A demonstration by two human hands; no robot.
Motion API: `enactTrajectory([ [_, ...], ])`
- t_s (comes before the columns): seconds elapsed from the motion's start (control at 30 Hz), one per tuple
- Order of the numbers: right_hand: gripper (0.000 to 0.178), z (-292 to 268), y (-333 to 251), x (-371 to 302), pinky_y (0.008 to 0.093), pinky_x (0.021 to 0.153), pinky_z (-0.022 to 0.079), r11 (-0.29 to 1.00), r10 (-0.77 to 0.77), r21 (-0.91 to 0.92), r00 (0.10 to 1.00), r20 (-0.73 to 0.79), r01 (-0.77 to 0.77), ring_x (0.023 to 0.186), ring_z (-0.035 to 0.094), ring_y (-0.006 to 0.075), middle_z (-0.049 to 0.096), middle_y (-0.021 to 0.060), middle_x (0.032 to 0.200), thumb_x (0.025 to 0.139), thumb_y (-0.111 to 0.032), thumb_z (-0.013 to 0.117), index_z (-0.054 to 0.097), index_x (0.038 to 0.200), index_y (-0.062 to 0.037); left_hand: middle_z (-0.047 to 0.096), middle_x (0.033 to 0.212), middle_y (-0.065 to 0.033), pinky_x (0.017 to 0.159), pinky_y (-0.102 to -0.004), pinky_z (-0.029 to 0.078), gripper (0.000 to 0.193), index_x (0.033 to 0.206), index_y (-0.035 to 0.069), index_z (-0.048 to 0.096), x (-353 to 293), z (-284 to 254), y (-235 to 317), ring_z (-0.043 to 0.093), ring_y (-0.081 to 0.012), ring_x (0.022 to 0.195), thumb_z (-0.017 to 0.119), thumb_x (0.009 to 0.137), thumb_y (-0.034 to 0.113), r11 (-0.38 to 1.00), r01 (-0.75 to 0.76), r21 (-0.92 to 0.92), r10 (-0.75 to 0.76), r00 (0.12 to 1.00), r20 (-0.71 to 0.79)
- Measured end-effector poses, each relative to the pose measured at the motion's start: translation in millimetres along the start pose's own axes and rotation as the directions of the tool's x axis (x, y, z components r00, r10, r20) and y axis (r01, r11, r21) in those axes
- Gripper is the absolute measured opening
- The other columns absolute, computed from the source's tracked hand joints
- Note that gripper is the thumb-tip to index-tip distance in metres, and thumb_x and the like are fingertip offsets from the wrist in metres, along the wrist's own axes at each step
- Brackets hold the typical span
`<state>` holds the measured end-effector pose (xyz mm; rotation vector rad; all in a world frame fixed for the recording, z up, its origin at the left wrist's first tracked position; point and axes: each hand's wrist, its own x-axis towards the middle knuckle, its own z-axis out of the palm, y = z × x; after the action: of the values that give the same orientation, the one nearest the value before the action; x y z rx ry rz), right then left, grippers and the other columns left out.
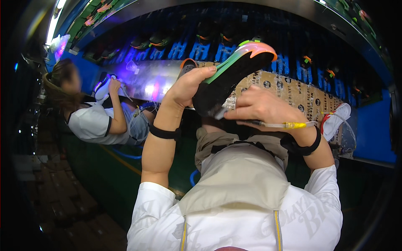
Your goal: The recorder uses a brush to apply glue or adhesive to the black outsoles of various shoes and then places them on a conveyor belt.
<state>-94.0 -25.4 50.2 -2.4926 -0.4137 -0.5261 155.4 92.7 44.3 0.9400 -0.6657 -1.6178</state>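
My left hand [186, 87] grips one end of a shoe sole [230, 79], thumb on its green side wall and the fingers mostly hidden beneath. The sole is tilted, its black face showing; the far end is pink-orange with green. My right hand [261, 104] pinches a small brush [251, 122], whose pale tip [220, 113] is at the sole's near end. Whether the tip touches the sole I cannot tell. A see-through tube with a yellow connector [295, 125] runs from the brush past my right wrist. Black bands circle both wrists.
Printed cardboard [289, 90] covers part of the metal bench ahead. A white and red sole [336, 121] lies at right, a dark orange-rimmed piece [188, 65] beyond my left hand. Blue holders [224, 51] line the back. At left a co-worker [96, 121] handles a white shoe [102, 88].
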Motion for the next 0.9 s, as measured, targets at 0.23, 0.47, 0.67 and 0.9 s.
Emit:
enactTrajectory([
  [0.23, 0.037, -2.7, 10.4, -7.9, 0.0381, 0.083, 0.043, 0.997, 0.062, -0.048, 0.998, -0.008, -0.062, 0.088, 0.062, 0.0234, 0.064, 0.004, 0.091, 0.085, -0.014, 0.081, 0.074, 0.121, -0.0118, 0.073, 0.122, -0.0185, 0.093, -0.0378, 0.061, 0.045, 0.135, -0.006, 0.061, -2.6, -12.4, -14.9, 0.074, -0.0247, 0.105, 0.045, 0.108, 0.027, 0.998, 0.04, -0.047, -0.042, 0.998, -0.052],
  [0.47, 0.026, -4.5, 19.1, -10.9, 0.0362, 0.07, 0.053, 0.885, 0.433, 0.349, 0.824, -0.366, -0.31, 0.078, 0.069, 0.0231, 0.073, 0.0107, 0.09, 0.088, -0.012, 0.081, 0.077, 0.112, -0.0054, 0.067, 0.13, -0.0252, 0.101, -0.0488, 0.058, 0.059, 0.143, -0.006, 0.053, -8.4, 2.3, -65.9, 0.07, -0.0374, 0.114, 0.031, 0.108, 0.036, 0.951, -0.088, -0.296, 0.047, 0.989, -0.141],
  [0.67, 0.033, 35.6, 43.5, -3.8, 0.0394, 0.069, 0.053, 0.937, 0.252, -0.053, 0.772, -0.584, -0.346, 0.077, 0.066, 0.0293, 0.067, 0.0115, 0.087, 0.086, -0.008, 0.079, 0.072, 0.119, -0.0039, 0.065, 0.131, -0.0287, 0.099, -0.0557, 0.058, 0.068, 0.146, -0.006, 0.05, -5.9, 19.1, -106.0, 0.067, -0.0464, 0.117, 0.032, 0.105, 0.045, 0.896, -0.148, -0.419, 0.11, 0.987, -0.114],
  [0.9, 0.035, 35.8, 12.2, -16.4, 0.0392, 0.082, 0.051, 0.947, 0.104, 0.311, 0.993, -0.046, -0.085, 0.087, 0.067, 0.03, 0.073, 0.0121, 0.096, 0.087, -0.013, 0.079, 0.076, 0.121, -0.0106, 0.069, 0.127, -0.0238, 0.102, -0.0501, 0.056, 0.062, 0.139, -0.003, 0.057, -6.9, -5.6, -109.6, 0.07, -0.0358, 0.114, 0.029, 0.107, 0.041, 0.894, -0.245, -0.376, 0.197, 0.967, -0.162],
])
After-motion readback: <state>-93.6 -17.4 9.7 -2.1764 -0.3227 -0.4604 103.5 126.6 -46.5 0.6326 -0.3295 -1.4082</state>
